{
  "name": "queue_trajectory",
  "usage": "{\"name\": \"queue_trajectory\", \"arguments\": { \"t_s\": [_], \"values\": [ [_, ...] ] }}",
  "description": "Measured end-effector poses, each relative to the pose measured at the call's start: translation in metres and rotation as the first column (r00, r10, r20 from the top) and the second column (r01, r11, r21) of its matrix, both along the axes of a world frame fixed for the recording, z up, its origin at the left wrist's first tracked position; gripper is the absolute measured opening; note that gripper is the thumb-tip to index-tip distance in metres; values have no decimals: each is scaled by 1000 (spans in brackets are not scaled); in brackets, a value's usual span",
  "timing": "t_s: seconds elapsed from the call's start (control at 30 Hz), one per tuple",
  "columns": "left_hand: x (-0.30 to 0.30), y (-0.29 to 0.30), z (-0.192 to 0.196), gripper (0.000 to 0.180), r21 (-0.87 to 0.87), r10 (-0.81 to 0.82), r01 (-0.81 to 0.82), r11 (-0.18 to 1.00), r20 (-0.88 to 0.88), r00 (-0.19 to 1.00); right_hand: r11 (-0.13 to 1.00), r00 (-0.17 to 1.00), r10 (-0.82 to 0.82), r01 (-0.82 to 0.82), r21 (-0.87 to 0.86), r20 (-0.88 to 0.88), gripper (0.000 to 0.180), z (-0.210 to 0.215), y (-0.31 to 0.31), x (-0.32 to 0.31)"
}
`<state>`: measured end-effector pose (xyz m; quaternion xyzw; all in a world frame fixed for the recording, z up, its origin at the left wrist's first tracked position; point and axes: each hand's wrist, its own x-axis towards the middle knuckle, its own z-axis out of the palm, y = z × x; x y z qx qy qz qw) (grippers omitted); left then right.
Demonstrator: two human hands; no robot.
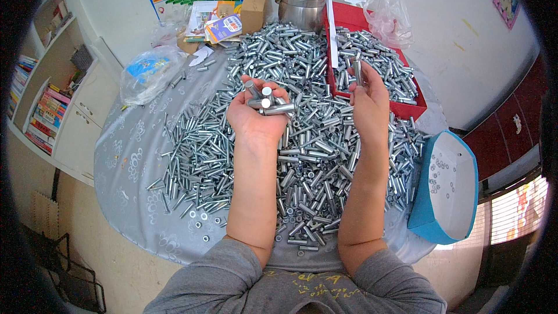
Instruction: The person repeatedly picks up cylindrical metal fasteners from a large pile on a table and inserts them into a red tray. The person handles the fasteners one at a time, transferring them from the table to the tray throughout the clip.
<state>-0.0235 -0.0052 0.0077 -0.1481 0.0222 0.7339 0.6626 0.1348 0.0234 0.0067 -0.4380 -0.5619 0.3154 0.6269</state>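
Observation:
My left hand [256, 125] is palm up over the pile, its fingers curled round several short metal cylinders [281, 109]. Two of their round ends catch the light. To the right, my right hand [371, 107] grips one metal tube [357, 73] between thumb and fingers, near the red box [419, 100]. Beneath both hands spreads a big heap of silvery metal sleeves and bolts [317, 154]. More of these parts lie inside the red box.
A blue bin [427, 224] with small rings inside stands at the table's right edge. Loose nuts or washers [203, 216] lie on the grey tablecloth [133, 197]. Along the back are a steel pot [302, 9], a cardboard box [254, 11], booklets [224, 28] and plastic bags [150, 72].

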Motion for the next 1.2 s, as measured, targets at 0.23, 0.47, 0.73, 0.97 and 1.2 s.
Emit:
{"name": "queue_trajectory", "arguments": {
  "t_s": [0.23, 0.47, 0.73, 0.97, 1.2],
  "values": [
    [2, 0, 1, 30, 0, 6, -6, 1000, -16, 1000, 986, 988, 151, -148, -82, 31, 18, 5, -2, 5],
    [1, 1, 0, 28, 10, -3, 3, 1000, -16, 1000, 999, 997, -15, 18, -39, 78, 14, 11, -8, 2],
    [1, 2, -1, 27, 9, -4, 5, 1000, -15, 1000, 991, 993, -116, 117, 64, -18, 20, 10, -2, 10],
    [0, 2, -4, 27, 47, -34, 34, 998, 8, 999, 997, 1000, -21, 20, 81, 11, 18, 22, -15, 14],
    [10, 2, -1, 29, 2, -43, 43, 999, -37, 998, 902, 873, 216, -350, 254, 437, 17, 31, -35, -16]
  ]
}}
